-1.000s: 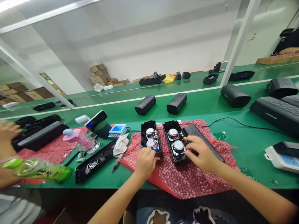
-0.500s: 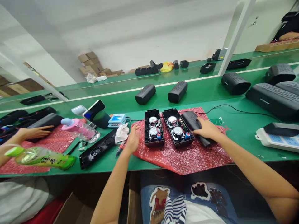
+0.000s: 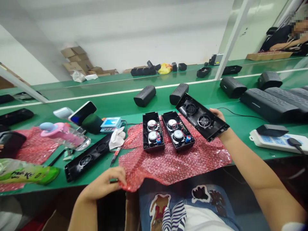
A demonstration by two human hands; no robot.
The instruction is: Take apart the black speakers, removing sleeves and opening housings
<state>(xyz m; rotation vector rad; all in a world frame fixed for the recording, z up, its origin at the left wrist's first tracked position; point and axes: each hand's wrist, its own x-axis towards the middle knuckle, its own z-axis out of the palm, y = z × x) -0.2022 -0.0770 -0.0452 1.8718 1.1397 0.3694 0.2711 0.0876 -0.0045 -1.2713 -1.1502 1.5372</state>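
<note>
My right hand (image 3: 222, 123) holds up a black speaker cover (image 3: 204, 120), its hollow inner side with two round grilles facing me. Pinched in the fingers of my left hand (image 3: 108, 181) is the near left corner of the red bubble wrap (image 3: 168, 168). On that wrap stand two open speaker housings side by side, a left housing (image 3: 153, 132) and a right housing (image 3: 177, 131). Each shows two round drivers, thin wires and a blue part. Another black cover (image 3: 88, 158) lies inner side up on the bench to the left.
A white cloth (image 3: 117, 138), a pen-like tool (image 3: 115, 156), a small blue device (image 3: 111, 124) and a pink-topped bottle (image 3: 64, 136) stand left. Closed speakers (image 3: 145, 95) sit behind. A power strip (image 3: 276, 144) lies right. A co-worker sits far right.
My right hand has lifted the cover off the wrap and turned its inside up. My left hand has moved from beside the left housing down to the wrap's near corner and gripped it.
</note>
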